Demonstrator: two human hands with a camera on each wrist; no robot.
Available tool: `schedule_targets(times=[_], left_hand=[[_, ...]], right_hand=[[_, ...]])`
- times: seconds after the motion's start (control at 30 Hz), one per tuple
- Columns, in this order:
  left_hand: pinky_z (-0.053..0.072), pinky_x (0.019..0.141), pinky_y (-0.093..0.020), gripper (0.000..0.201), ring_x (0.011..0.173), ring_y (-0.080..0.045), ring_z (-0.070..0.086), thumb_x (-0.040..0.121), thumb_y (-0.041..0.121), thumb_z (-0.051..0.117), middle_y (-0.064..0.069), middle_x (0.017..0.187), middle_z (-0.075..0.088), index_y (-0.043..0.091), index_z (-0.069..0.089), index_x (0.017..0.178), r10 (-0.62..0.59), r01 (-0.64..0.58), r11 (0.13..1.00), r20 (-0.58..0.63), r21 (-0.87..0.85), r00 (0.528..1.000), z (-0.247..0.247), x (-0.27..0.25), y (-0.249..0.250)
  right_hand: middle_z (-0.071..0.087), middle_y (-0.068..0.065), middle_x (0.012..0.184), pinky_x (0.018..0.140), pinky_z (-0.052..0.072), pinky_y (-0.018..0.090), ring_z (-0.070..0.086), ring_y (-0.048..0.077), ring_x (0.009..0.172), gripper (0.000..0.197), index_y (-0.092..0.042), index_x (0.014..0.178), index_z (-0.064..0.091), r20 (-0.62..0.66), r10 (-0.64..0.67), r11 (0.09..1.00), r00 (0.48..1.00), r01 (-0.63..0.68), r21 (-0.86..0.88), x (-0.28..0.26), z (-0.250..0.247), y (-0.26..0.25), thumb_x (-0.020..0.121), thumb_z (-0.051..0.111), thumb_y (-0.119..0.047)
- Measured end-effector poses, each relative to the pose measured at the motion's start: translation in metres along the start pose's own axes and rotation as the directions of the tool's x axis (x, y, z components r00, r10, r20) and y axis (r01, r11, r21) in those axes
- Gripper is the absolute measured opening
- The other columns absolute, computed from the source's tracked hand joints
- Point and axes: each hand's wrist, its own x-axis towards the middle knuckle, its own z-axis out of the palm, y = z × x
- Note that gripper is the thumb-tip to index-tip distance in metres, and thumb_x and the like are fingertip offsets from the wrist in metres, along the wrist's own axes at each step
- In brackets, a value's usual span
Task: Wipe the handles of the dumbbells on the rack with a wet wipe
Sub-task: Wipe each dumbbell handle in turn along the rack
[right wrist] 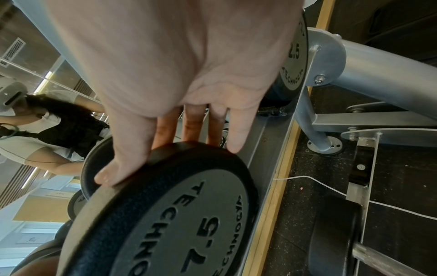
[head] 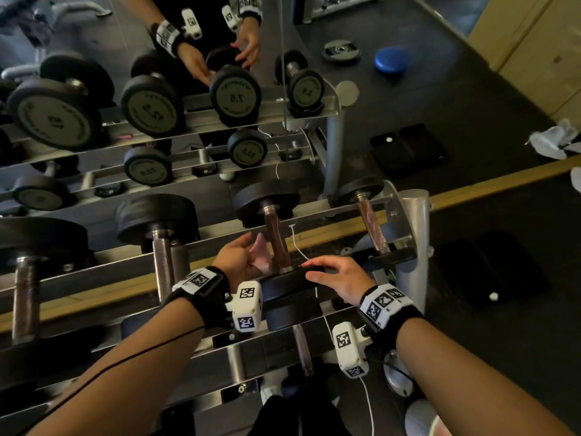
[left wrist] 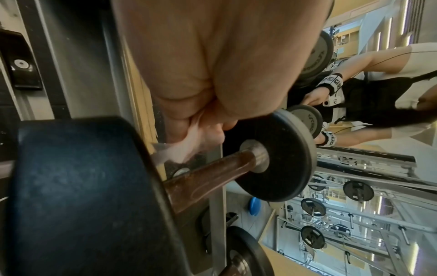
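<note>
The 7.5 dumbbell lies on the top rail of the rack, its brown handle pointing away from me. My left hand pinches a crumpled pale pink wet wipe just left of that handle, a small gap from it. In the left wrist view the wet wipe hangs from the fingers above the handle. My right hand rests flat on top of the near head. In the right wrist view the thumb lies on the head's rim and the fingers reach over it.
More dumbbells lie on the same rail: a small one to the right, a steel-handled one and a rusty one to the left. Another handle sits on the lower tier. A mirror backs the rack.
</note>
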Motion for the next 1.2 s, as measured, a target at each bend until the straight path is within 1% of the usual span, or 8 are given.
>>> schedule_targets(times=[0.13, 0.37, 0.5, 0.67, 0.83, 1.03, 1.13, 1.2], left_hand=[[0.055, 0.05, -0.024, 0.035, 0.072, -0.022, 0.064, 0.101, -0.01, 0.028, -0.011, 0.084, 0.067, 0.008, 0.055, 0.114, 0.045, -0.052, 0.981, 0.038, 0.185, 0.998, 0.025, -0.003, -0.015], [0.06, 0.059, -0.031, 0.06, 0.086, -0.027, 0.064, 0.088, -0.026, 0.024, -0.019, 0.112, 0.062, 0.006, 0.051, 0.131, 0.056, -0.066, 0.973, 0.051, 0.22, 0.997, -0.001, -0.004, -0.014], [0.059, 0.052, -0.032, 0.046, 0.073, -0.022, 0.068, 0.098, -0.011, 0.036, -0.012, 0.103, 0.066, 0.012, 0.05, 0.135, 0.121, -0.121, 0.971, 0.012, 0.207, 0.993, -0.008, -0.002, -0.008], [0.053, 0.09, -0.043, 0.04, 0.097, -0.025, 0.065, 0.103, 0.001, 0.038, -0.012, 0.114, 0.066, 0.01, 0.051, 0.14, 0.178, -0.182, 0.958, 0.04, 0.221, 0.983, 0.018, 0.012, -0.011], [0.059, 0.062, -0.028, 0.051, 0.085, -0.02, 0.071, 0.096, -0.014, 0.03, -0.008, 0.103, 0.071, 0.011, 0.058, 0.13, 0.11, -0.129, 0.967, 0.094, 0.221, 0.989, 0.003, 0.005, -0.017], [0.061, 0.065, -0.031, 0.057, 0.095, -0.025, 0.069, 0.091, -0.02, 0.028, -0.012, 0.114, 0.069, 0.005, 0.054, 0.136, 0.12, -0.132, 0.976, 0.08, 0.174, 0.99, -0.013, 0.011, -0.004], [0.054, 0.082, -0.037, 0.056, 0.118, -0.035, 0.059, 0.095, -0.019, 0.03, -0.019, 0.136, 0.057, 0.005, 0.046, 0.144, 0.191, -0.193, 0.964, 0.025, 0.181, 0.981, -0.002, 0.029, -0.001], [0.051, 0.089, -0.037, 0.052, 0.116, -0.029, 0.061, 0.097, -0.015, 0.034, -0.016, 0.132, 0.06, 0.008, 0.05, 0.142, 0.212, -0.216, 0.963, 0.042, 0.163, 0.976, 0.009, 0.036, -0.003]], right_hand=[[0.07, -0.01, 0.112, 0.1, 0.046, 0.03, 0.06, 0.012, 0.114, 0.023, -0.033, 0.108, 0.073, -0.01, 0.005, 1.0, 1.0, -0.005, 0.002, -0.002, 0.001, -0.001, 0.084, 0.074, -0.034], [0.069, -0.009, 0.115, 0.11, 0.041, 0.045, 0.058, 0.015, 0.119, 0.025, -0.033, 0.109, 0.072, 0.0, 0.01, 1.0, 1.0, -0.01, -0.022, 0.0, 0.001, -0.001, 0.085, 0.074, -0.035], [0.07, -0.011, 0.113, 0.11, 0.039, 0.048, 0.058, 0.014, 0.119, 0.023, -0.035, 0.106, 0.073, 0.007, 0.011, 0.999, 1.0, -0.011, -0.041, 0.002, -0.001, -0.002, 0.083, 0.074, -0.037], [0.067, -0.013, 0.118, 0.111, 0.037, 0.051, 0.054, 0.016, 0.124, 0.024, -0.039, 0.107, 0.072, 0.003, 0.017, 0.998, 1.0, -0.017, -0.06, 0.002, 0.0, 0.0, 0.084, 0.073, -0.04], [0.069, -0.013, 0.114, 0.11, 0.04, 0.049, 0.056, 0.016, 0.121, 0.021, -0.043, 0.103, 0.073, 0.003, 0.019, 0.999, 1.0, -0.019, -0.047, 0.003, -0.001, 0.002, 0.082, 0.075, -0.039], [0.071, -0.011, 0.113, 0.108, 0.042, 0.05, 0.058, 0.019, 0.119, 0.041, -0.042, 0.103, 0.073, 0.027, 0.013, 1.0, 1.0, -0.012, -0.027, 0.006, 0.0, 0.001, 0.066, 0.075, -0.06], [0.069, -0.011, 0.116, 0.108, 0.042, 0.051, 0.057, 0.019, 0.121, 0.049, -0.043, 0.105, 0.072, 0.026, 0.019, 0.999, 0.999, -0.018, -0.027, 0.007, 0.001, 0.003, 0.062, 0.075, -0.067], [0.069, -0.012, 0.117, 0.108, 0.042, 0.05, 0.057, 0.018, 0.121, 0.054, -0.044, 0.106, 0.072, 0.018, 0.023, 0.999, 1.0, -0.022, -0.027, 0.007, 0.002, 0.006, 0.06, 0.074, -0.072]])
